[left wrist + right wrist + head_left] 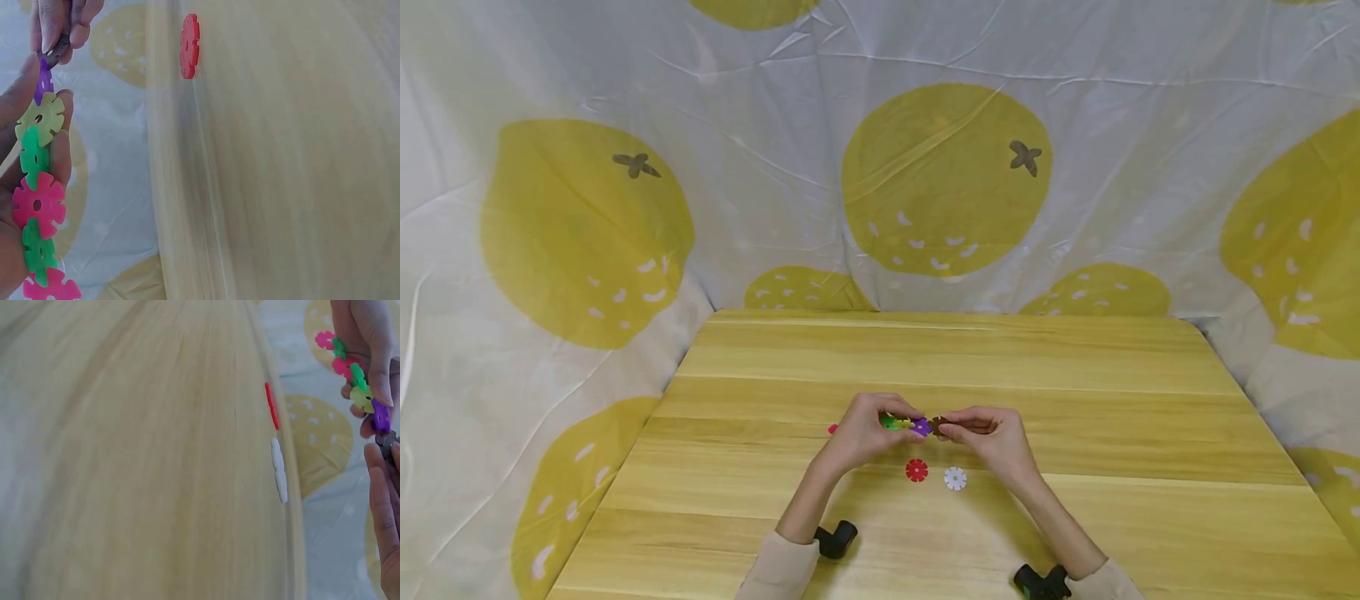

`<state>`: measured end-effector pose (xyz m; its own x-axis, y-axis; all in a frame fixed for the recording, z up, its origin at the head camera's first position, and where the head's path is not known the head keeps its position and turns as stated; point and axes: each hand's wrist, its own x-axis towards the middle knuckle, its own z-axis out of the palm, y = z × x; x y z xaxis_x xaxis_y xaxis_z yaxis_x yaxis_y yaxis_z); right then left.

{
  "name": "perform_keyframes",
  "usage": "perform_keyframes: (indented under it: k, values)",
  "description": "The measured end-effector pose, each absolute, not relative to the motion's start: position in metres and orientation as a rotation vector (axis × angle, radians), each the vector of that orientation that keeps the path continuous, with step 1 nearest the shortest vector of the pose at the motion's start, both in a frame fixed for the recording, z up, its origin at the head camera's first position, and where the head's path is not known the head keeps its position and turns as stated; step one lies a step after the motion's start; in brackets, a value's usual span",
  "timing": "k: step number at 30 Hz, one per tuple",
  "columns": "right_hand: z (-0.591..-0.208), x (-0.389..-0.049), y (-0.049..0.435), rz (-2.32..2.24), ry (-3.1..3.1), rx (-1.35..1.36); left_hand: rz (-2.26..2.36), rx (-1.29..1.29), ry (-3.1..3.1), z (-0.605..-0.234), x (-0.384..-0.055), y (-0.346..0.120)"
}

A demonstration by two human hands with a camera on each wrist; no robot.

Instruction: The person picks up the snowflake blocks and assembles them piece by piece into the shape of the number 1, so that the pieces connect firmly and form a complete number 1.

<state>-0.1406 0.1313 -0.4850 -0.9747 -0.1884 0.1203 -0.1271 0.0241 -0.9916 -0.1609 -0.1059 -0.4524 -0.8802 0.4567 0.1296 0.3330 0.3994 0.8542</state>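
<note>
My left hand (863, 429) holds a chain of slotted plastic snowflake discs, its thumb and fingers pinching near the purple disc (921, 428). In the left wrist view the chain runs from a pink disc (39, 204) and green disc (34, 157) through a pale yellow disc (50, 119) to the purple end. My right hand (1002, 442) pinches a dark brown disc (386, 445) edge-on against the purple one. They touch, but I cannot tell whether their slots are interlocked. Fingers partly hide the brown disc.
On the wooden table (1120, 433), a red disc (917, 471) and a white disc (955, 478) lie flat below the hands. Black wrist devices (837, 540) sit by both forearms. A lemon-print cloth (775, 167) hangs behind the table and at its sides.
</note>
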Motion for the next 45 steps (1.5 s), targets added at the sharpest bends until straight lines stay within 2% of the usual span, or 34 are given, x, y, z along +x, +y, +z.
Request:
perform_keyframes:
  k: [17,34,45]
  values:
    - [-0.4862,-0.1411,0.1315,-2.119,2.238,-0.331,1.465,0.829,2.527,-0.4505,-0.1634,-0.0996]
    - [-0.4841,-0.1403,0.1308,-2.149,2.171,-0.366,1.525,0.791,2.448,-0.4529,-0.1657,-0.1018]
    - [-0.4832,-0.1404,0.1299,-2.158,2.115,-0.321,1.374,0.85,2.522,-0.4448,-0.1642,-0.1053]
